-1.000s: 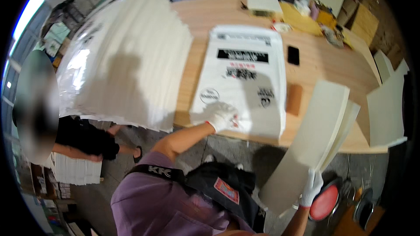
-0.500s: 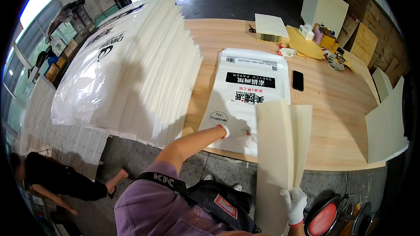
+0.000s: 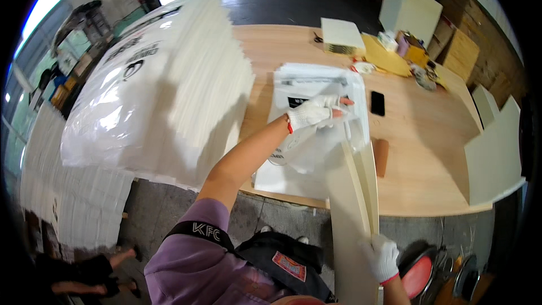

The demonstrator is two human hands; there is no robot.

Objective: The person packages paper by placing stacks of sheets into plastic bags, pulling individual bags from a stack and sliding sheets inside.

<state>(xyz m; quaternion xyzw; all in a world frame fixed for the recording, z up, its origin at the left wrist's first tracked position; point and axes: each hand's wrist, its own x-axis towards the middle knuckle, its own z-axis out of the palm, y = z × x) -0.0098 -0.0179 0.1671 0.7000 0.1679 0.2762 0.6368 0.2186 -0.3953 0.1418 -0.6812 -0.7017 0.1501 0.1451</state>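
**Boards at the mouth of the bag**

My left hand [image 3: 313,114], gloved, pinches the top plastic bag [image 3: 316,130] open on the wooden table [image 3: 429,152]. My right hand [image 3: 381,257] grips the lower end of the cream boards [image 3: 353,203], whose tips sit at the opening. I judge that nothing is inside yet; sliding them in remains.

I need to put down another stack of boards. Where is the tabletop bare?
Bare wood lies right of the phone and the brown block, toward the leaning boards, and between the big stack of sacks and the flat bags. The far right corner is cluttered with small things.
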